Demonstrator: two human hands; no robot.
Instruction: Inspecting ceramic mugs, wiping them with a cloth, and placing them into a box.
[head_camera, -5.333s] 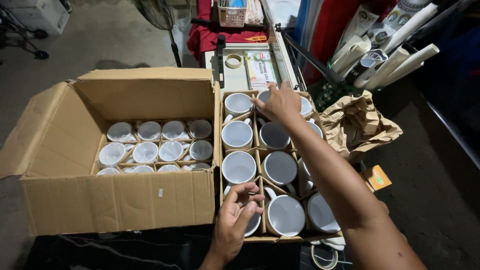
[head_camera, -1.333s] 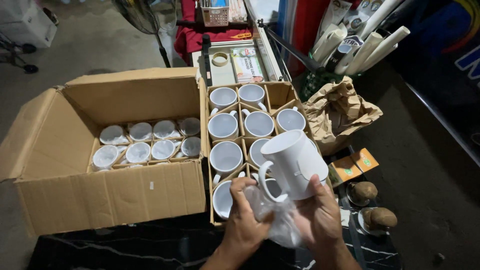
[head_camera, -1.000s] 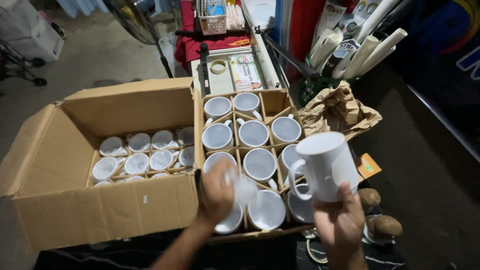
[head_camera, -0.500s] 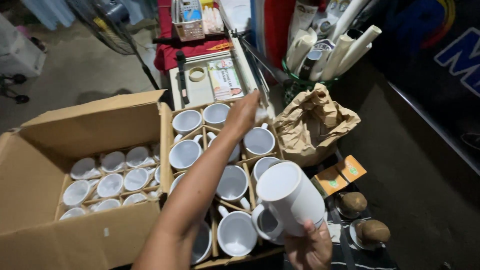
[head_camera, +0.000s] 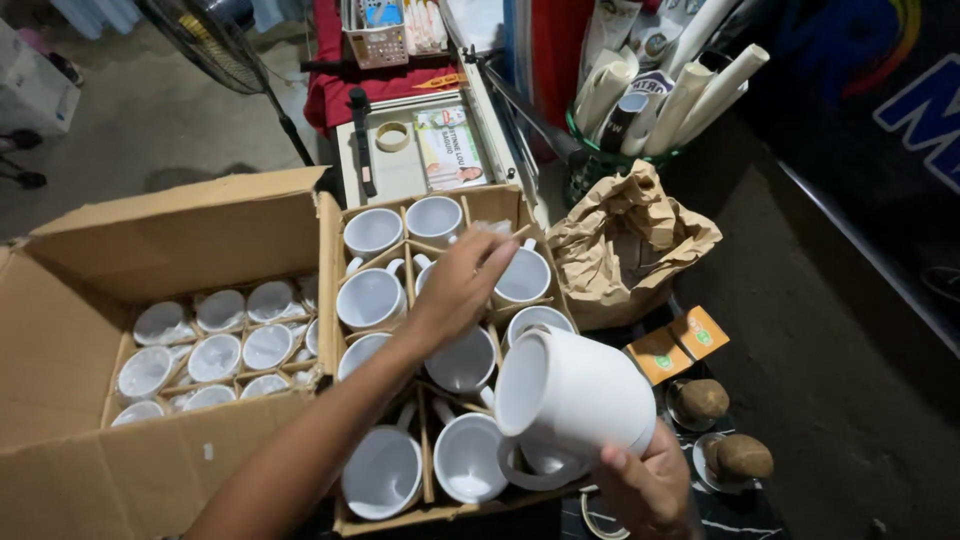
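My right hand (head_camera: 650, 490) grips a plain white mug (head_camera: 575, 395) from below, tilted with its mouth to the left, at the near right corner of a divided cardboard box (head_camera: 500, 200). The box holds several white mugs in separate cells. My left hand (head_camera: 455, 290) reaches across this box toward its far right cell, its fingertips pinched on a scrap of clear plastic wrap (head_camera: 490, 228).
A larger open carton (head_camera: 170, 240) at left holds several wrapped white mugs. A crumpled brown paper bag (head_camera: 630, 250) sits right of the divided box, with orange packets (head_camera: 680, 345) and round brown objects (head_camera: 700, 400) nearby. A fan (head_camera: 215, 40), a tape roll (head_camera: 392, 137) and rolled sheets (head_camera: 650, 90) stand behind.
Both hands pulled clear wrap off the mug. My left hand then carried the wrap out over the far cells while my right hand kept the mug low at the right.
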